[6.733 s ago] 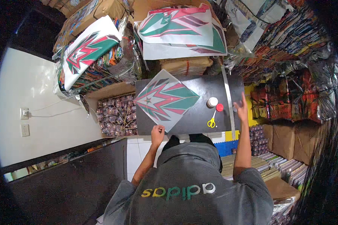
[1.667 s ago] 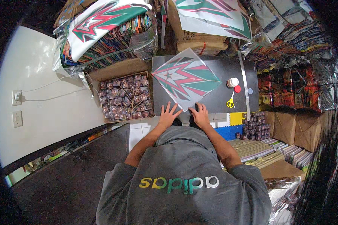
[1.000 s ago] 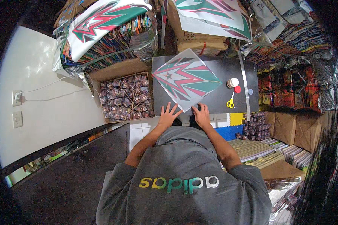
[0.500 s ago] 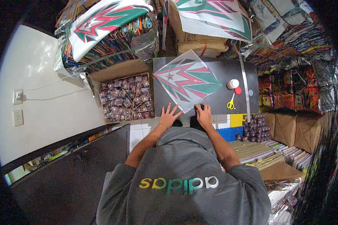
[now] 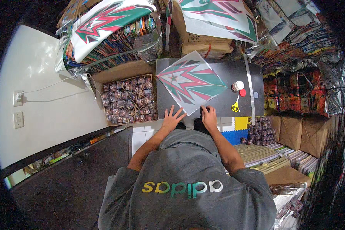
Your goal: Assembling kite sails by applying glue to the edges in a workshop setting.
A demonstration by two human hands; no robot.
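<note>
- Just beyond the left hand and the right hand, a green, red, grey and white printed, diamond-shaped translucent sheet is lying on the smooth black worktop, its lower corner pointing between them.
- The left hand is resting with fingers spread wide, its fingertips at the sheet's lower left edge; it is gripping nothing visible.
- The right hand is sitting with bent fingers near the lower right edge; whether it is pinching anything, I cannot tell.
- The print and diamond outline are looking complete; that lower corner is seemingly getting the attention and remaining unfinished, though its edges are too fine to judge.
- Right of the right hand, yellow-handled scissors are lying untouched, a round red plastic lid and a white cylindrical jar sitting beyond them.
- Farther right, a long flat metal ruler is stretching across the worktop.
</note>
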